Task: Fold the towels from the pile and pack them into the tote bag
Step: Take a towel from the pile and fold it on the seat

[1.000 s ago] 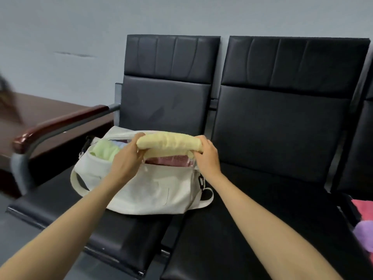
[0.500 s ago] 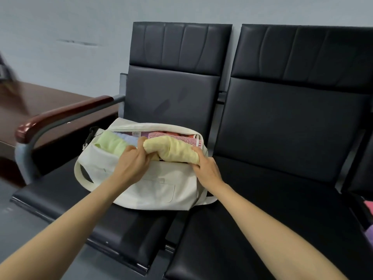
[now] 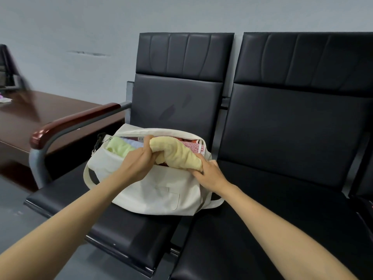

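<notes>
view: head camera, looking forward and down
tote bag: cream cloth, lying on the left seat; zip open, mouth facing up; strap loops out at its 9 o'clock and 4 o'clock
yellow towel: rolled bundle lying across the bag's mouth, partly inside; left end higher, right end dipping over the front rim
left hand: grips the yellow towel's 9 o'clock end, thumb over the top, fingers curled underneath
right hand: at the towel's 4 o'clock end; fingers curled, pinching the cloth against the bag's front rim
green towel: inside the bag, at 9 o'clock of the yellow towel, just beside the left hand
red patterned towel: inside the bag, touching the yellow towel at its 1 o'clock
right seat: black, adjoining at 3 o'clock of the bag
armrest: dark red top, at 10 o'clock of the bag
tabletop: brown, beyond the armrest at 9 o'clock
</notes>
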Motion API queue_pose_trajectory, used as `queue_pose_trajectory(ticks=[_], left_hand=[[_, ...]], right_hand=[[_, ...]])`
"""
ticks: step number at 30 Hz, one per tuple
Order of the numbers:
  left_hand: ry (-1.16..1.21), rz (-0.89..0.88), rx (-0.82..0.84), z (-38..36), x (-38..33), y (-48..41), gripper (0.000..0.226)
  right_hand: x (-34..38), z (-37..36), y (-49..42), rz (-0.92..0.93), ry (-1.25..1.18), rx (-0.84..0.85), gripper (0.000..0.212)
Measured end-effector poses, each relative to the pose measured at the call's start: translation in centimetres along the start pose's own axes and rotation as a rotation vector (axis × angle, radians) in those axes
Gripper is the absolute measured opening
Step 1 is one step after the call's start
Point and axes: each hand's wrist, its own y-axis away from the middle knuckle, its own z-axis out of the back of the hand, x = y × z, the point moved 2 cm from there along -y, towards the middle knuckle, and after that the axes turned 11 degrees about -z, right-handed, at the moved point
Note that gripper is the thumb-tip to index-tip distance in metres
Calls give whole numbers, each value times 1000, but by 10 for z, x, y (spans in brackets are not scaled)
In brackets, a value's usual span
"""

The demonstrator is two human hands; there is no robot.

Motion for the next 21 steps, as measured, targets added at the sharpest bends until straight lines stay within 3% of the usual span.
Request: queue_pose_trajectory(ticks=[7, 10, 11, 14, 17, 19, 21], left_hand=[[94, 11, 36, 10, 12, -11, 24], [175, 13, 145, 10, 30, -11, 9], [195, 25, 179, 9, 33, -11, 15], [249, 82, 236, 6, 39, -13, 7], [441, 223, 313, 11, 45, -15, 29], [368, 327, 425, 13, 48, -15, 40], [65, 374, 554, 13, 52, -18, 50]], right_hand=[[17, 25, -6, -18, 65, 141, 53], [21, 34, -11, -48, 128, 238, 37], [24, 37, -10, -59, 154, 255, 33], [29, 37, -14, -105, 243, 265, 66], [32, 34, -21, -202, 255, 273, 101], [38, 32, -21, -232, 297, 319, 104], [44, 27, -23, -240, 409, 325, 95]])
